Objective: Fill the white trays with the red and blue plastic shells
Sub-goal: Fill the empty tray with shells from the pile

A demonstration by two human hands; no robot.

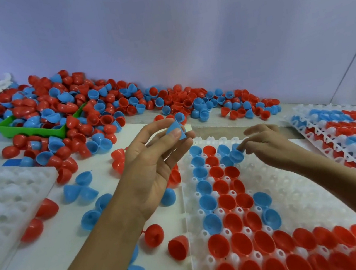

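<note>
A white tray (301, 204) lies in front of me, partly filled with red and blue shells. My left hand (153, 163) is raised above the tray's far left corner and pinches a pointed blue shell (175, 128) between thumb and fingers. My right hand (267, 145) reaches over the tray's far rows, its fingertips gripping a blue shell (236, 156) at a cup there. A big heap of loose red and blue shells (90, 106) lies along the back wall.
A green bin (34, 129) sits in the heap at the back left. An unfilled white tray (5, 200) lies at the left. A stack of filled trays (344, 134) stands at the right. Loose shells (84, 189) are scattered on the white table to my left.
</note>
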